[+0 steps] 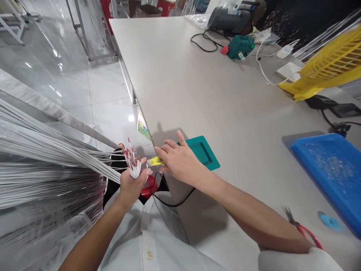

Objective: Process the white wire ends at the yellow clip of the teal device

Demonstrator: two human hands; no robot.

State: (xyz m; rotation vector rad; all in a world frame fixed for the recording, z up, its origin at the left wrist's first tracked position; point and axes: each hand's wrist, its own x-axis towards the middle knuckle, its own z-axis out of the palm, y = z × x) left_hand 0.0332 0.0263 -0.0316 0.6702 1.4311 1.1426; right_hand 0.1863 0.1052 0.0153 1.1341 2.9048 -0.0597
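My left hand [132,186] is closed round a bundle of white wires [135,171] with reddish-brown tips pointing up. Its thumb and fingertips are beside the pale end of a yellow tool [155,161] at the table edge. Over that tool lies my right hand [180,160], its fingers stretched out and spread; part of the tool is hidden under them. A teal tray [207,154] sits on the table just beyond the right hand. The rest of the white wires [70,150] trails off to the left.
On the table [225,98] at right are a blue tray [332,165] with small clear pieces, red-handled pliers [300,227] by my right forearm and a yellow fan [329,60]. A green device [241,47] and a grey motor [229,19] stand at the back. A black cable [177,205] loops before me.
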